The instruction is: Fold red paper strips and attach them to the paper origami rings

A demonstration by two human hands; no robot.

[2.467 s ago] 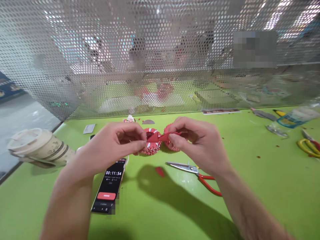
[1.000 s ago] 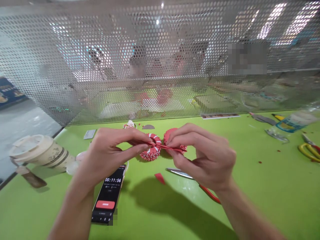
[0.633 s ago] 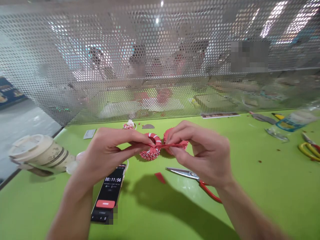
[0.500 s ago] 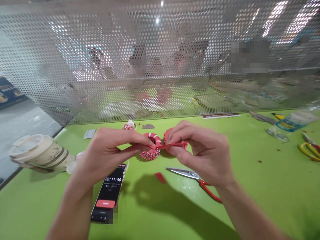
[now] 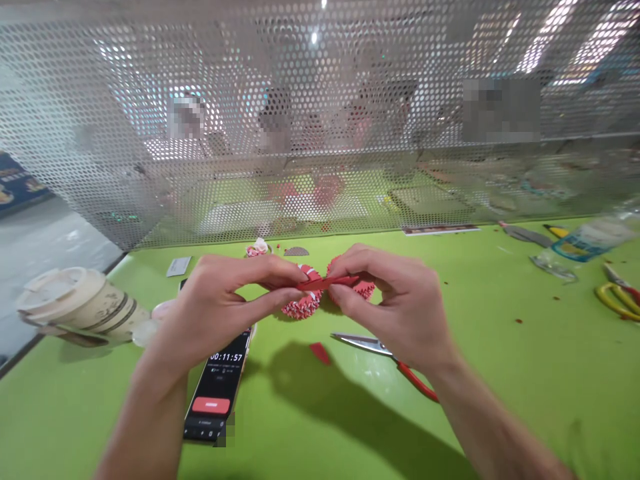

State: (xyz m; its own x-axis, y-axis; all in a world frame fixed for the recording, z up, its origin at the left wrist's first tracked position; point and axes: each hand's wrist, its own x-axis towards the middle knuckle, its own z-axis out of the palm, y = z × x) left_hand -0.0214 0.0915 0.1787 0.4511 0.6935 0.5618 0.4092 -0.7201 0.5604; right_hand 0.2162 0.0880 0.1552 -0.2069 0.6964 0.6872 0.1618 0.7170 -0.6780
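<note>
A narrow red strip (image 5: 326,283) is stretched between my hands, above the green table. My left hand (image 5: 235,300) pinches its left end between thumb and fingers. The right part of it is pinched by my right hand (image 5: 395,300). Behind the strip lie two round red-and-white pieces with jagged edges, the left ring (image 5: 302,308) and the right one (image 5: 365,291), both partly covered by my fingers. Scissors with red handles (image 5: 367,342) lie below my right hand, beside a small red scrap (image 5: 320,353).
A phone (image 5: 217,380) showing a timer lies by my left forearm. Left of it stands a tilted lidded cup (image 5: 85,303). A perforated screen (image 5: 300,133) rises behind the green table (image 5: 500,400). A plastic bottle (image 5: 595,240) and yellow-handled scissors (image 5: 615,300) lie at the right.
My right hand has moved left, closer to my left hand, and the span of strip between them looks shorter. The red scissor handle is slightly more covered by my right wrist.
</note>
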